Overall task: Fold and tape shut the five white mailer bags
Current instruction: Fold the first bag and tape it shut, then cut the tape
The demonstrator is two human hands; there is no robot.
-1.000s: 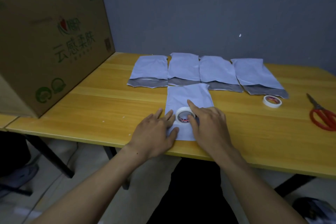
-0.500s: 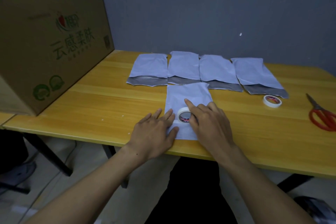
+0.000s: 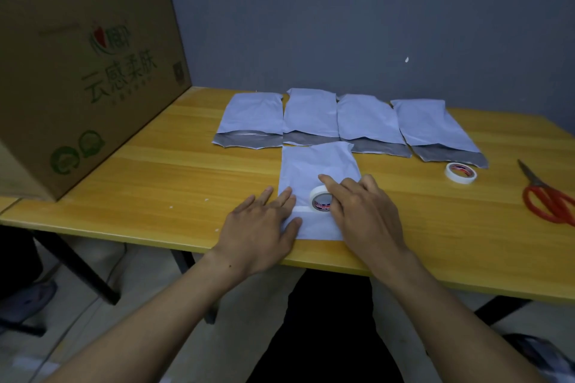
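Note:
One white mailer bag (image 3: pixel 317 162) lies flat at the table's near edge, its bottom part folded. My left hand (image 3: pixel 261 227) presses flat on the bag's left side, its fingertips on the end of a white tape strip (image 3: pixel 301 210). My right hand (image 3: pixel 364 211) holds a white tape roll (image 3: pixel 320 199) standing on the bag, with the index finger stretched over the roll's top. Behind, several more white mailer bags (image 3: pixel 311 112) lie side by side, their grey open flaps facing me.
A second tape roll (image 3: pixel 460 172) lies right of the bags, and red-handled scissors (image 3: pixel 550 199) lie at the far right. A large cardboard box (image 3: pixel 77 71) fills the left end of the yellow wooden table (image 3: pixel 186 180). A grey wall stands behind.
My right hand and the tape roll have edged slightly to the right across the bag. My left hand has stayed flat in place.

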